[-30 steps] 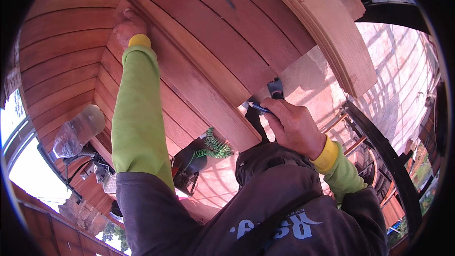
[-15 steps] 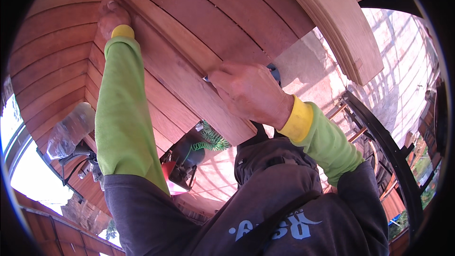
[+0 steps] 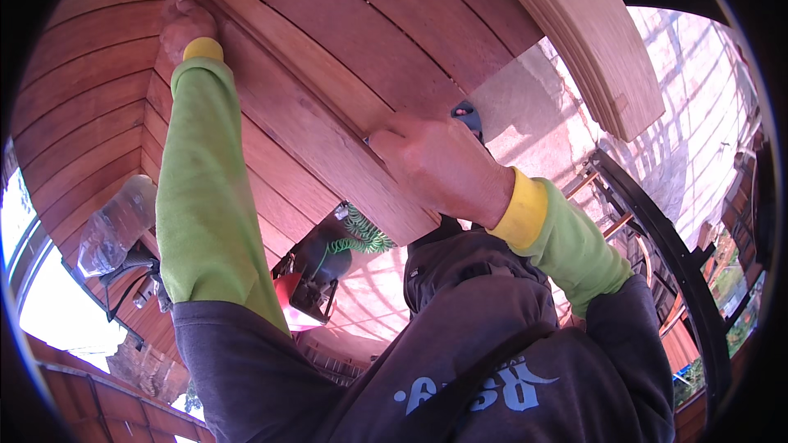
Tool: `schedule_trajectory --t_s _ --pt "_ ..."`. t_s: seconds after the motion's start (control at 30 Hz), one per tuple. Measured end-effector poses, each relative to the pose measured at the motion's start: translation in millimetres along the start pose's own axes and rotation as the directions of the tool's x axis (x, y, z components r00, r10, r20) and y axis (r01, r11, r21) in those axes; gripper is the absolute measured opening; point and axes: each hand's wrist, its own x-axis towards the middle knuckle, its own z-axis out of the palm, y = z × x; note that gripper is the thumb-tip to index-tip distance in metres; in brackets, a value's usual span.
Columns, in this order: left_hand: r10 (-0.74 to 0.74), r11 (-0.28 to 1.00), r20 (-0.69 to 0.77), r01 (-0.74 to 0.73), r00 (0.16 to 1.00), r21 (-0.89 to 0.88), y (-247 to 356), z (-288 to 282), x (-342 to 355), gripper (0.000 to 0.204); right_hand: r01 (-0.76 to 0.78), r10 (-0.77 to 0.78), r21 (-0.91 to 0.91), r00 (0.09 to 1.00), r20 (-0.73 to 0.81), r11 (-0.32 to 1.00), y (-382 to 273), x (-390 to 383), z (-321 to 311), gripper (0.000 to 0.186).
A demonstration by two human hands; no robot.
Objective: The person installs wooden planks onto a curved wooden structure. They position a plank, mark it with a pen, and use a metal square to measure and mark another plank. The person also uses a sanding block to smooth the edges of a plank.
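A long reddish wooden plank is held up against a curved wall of wooden boards, running diagonally from the upper left toward the centre. The left hand is pressed flat against the upper end of the plank, the arm stretched out in a green sleeve with a yellow cuff; nothing is enclosed in its grip, which lies open on the wood. The right hand is closed on the lower end of the plank, the fingers curled over its edge. A small dark tool is seen just behind the knuckles; whether it is held in that grip or only lies behind it cannot be told.

Below the plank, a black and red power tool with a coiled green hose is seen near the person's chest. At the left, a clear plastic bottle is seen lying tilted; its contents cannot be made out. A pale curved wooden beam is seen at the upper right, well apart from both hands, and a black metal frame runs down the right side.
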Motion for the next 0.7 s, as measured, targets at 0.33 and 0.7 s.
schedule_trajectory --t_s 0.33,0.7 --pt "-0.089 0.996 0.022 0.089 0.996 0.017 29.2 -22.1 -34.8 0.073 -0.012 0.034 0.099 0.975 -0.222 0.995 -2.1 -33.9 10.9 0.031" --pt "-0.163 0.986 -0.003 0.163 0.987 -0.016 33.0 -30.3 -48.0 0.075 0.029 -0.042 -0.082 0.986 -0.161 0.996 -4.1 62.4 0.5 0.015"
